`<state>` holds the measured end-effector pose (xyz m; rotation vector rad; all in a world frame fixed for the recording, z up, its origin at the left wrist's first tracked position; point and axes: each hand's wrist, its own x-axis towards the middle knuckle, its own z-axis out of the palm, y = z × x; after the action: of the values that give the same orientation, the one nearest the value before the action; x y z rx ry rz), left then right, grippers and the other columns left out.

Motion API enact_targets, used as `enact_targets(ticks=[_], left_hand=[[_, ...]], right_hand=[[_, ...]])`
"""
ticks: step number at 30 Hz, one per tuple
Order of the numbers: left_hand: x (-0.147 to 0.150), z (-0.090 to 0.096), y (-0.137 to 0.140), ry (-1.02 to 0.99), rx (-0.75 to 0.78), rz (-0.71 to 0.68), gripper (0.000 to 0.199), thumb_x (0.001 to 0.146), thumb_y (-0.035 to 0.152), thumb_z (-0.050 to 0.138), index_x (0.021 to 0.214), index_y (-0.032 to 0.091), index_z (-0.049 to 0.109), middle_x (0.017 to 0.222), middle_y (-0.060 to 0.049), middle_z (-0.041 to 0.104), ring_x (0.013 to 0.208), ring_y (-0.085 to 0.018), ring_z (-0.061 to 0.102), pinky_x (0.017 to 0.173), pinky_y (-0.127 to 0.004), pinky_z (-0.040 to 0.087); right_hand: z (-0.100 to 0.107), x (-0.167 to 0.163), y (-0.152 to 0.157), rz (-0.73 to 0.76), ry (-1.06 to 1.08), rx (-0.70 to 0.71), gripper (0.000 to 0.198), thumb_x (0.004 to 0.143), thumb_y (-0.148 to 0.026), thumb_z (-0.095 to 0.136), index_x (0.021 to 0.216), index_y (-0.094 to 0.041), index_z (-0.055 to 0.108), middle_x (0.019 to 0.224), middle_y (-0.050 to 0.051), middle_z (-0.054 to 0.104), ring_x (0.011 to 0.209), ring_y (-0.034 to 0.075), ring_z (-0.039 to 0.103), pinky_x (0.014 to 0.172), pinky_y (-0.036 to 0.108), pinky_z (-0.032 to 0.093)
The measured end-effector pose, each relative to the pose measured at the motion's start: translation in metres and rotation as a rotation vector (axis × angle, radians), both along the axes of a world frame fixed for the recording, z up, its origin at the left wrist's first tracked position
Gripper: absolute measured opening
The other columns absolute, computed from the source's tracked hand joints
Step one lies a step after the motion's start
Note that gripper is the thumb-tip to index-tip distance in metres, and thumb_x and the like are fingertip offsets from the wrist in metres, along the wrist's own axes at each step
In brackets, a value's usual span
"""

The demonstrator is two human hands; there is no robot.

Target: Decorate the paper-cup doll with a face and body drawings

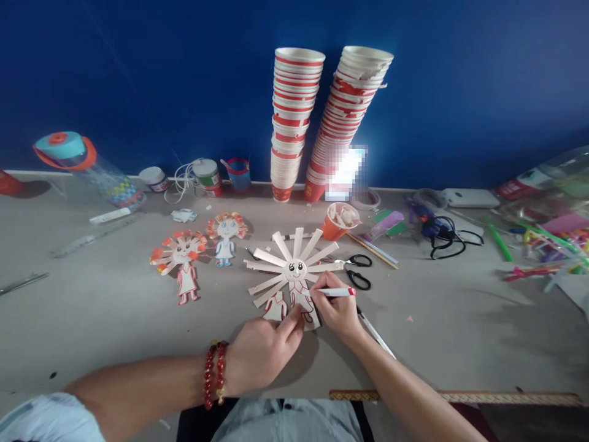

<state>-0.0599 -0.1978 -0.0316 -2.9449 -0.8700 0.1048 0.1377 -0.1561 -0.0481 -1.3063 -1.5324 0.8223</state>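
In front of me lies a paper doll [297,273] with a drawn face, a red-outlined dress and white strips fanned round its head. My left hand [269,347] grips the doll's lower edge between thumb and fingers. A white marker with a red end [338,292] is pinched in my right hand [338,307], its tip at the dress. Partly under the strips, beside my left fingers, is another cut paper dress [275,307]. Black-handled scissors [359,270] lie to the right of the doll, their blades partly hidden by its strips. A white pen [377,334] lies by my right wrist.
Two finished-looking paper dolls [186,276] lie at left. Two tall paper cup stacks [297,123] stand against the blue wall. An orange cup of scraps [339,222], a water bottle [96,172], a black cable [448,239] and coloured plastic pieces [561,239] surround the work area.
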Motion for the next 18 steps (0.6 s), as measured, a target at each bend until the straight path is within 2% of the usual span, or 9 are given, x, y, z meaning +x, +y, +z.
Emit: enact_targets(ticks=[9, 18], left_hand=[[0.0003, 0.0002, -0.0024, 0.015, 0.026, 0.000, 0.053, 0.091, 0.017, 0.045, 0.143, 0.008, 0.044, 0.149, -0.024, 0.042, 0.063, -0.012, 0.064, 0.048, -0.025, 0.049], [-0.0006, -0.0030, -0.0052, 0.002, 0.056, -0.003, 0.053, 0.092, 0.017, 0.045, 0.144, 0.006, 0.044, 0.147, -0.028, 0.042, 0.060, -0.014, 0.064, 0.045, -0.027, 0.047]], right_hand=[[0.0064, 0.0007, -0.0002, 0.012, 0.087, -0.010, 0.012, 0.081, -0.016, 0.054, 0.069, -0.021, 0.053, 0.060, -0.004, 0.051, 0.052, 0.012, 0.046, 0.050, 0.024, 0.037], [0.0075, 0.0000, -0.0009, 0.033, 0.092, -0.055, 0.007, 0.081, -0.018, 0.055, 0.074, -0.021, 0.053, 0.061, -0.003, 0.053, 0.052, 0.012, 0.048, 0.049, 0.024, 0.036]])
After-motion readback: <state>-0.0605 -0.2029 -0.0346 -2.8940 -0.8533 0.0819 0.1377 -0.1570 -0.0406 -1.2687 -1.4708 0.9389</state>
